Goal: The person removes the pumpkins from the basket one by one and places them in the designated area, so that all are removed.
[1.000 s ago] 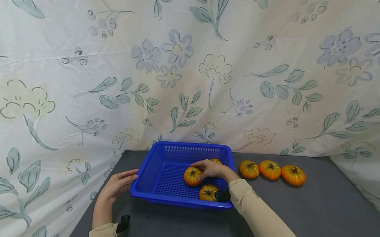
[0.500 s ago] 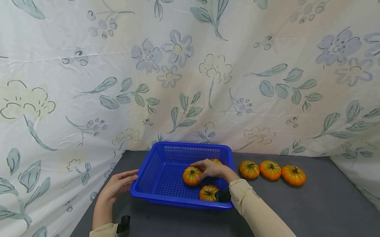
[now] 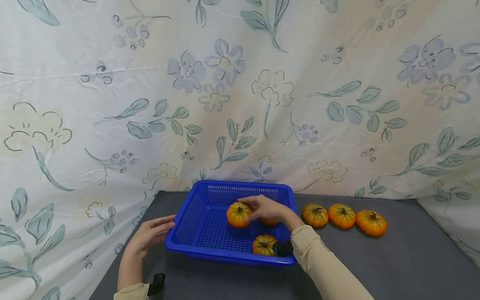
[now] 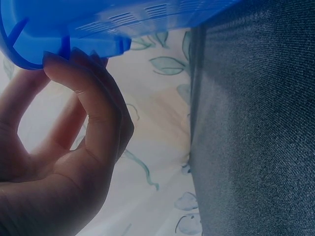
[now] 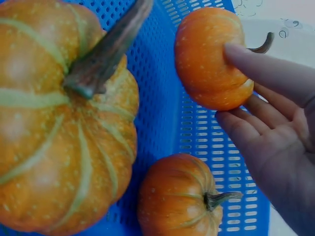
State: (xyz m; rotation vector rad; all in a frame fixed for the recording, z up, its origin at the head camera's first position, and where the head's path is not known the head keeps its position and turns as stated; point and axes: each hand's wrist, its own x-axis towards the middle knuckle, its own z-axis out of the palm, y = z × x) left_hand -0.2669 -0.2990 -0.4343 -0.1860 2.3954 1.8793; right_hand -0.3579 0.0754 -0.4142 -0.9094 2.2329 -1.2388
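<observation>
a: entry, one moment. which step was in hand?

b: judged as mid-placement. the right hand (image 3: 266,209) was inside the blue basket (image 3: 190,210), fingers curled lightly round one small pumpkin (image 3: 238,214), which sat just left of its fingertips. the wrist view showed the pumpkin (image 5: 210,58) pinched between thumb and fingers, with the mesh floor behind it; could not tell whether it touched the floor or was a little clear of it.

a: and the left hand?

b: the left hand (image 3: 149,235) lay at the basket's near left corner. fingers (image 4: 93,93) bent, tips touching under the basket rim (image 4: 74,44); it steadied the basket rather than lifting it, as far as could be seen.

a: what would the next move call for?

b: by my reading, setting the held pumpkin down in the free mesh to the left of the hand, then letting go without knocking the neighbours. the left hand would need to keep the basket from sliding.

a: counts?

b: basket: one. pumpkins inside: three — the held one, one partly hidden under the right palm (image 3: 268,221), one near the right wrist by the front wall (image 3: 264,245). pumpkins on the grey table (image 3: 398,270) to the right of the right hand: three in a row (image 3: 315,214), (image 3: 341,215), (image 3: 370,222). six in all.
</observation>
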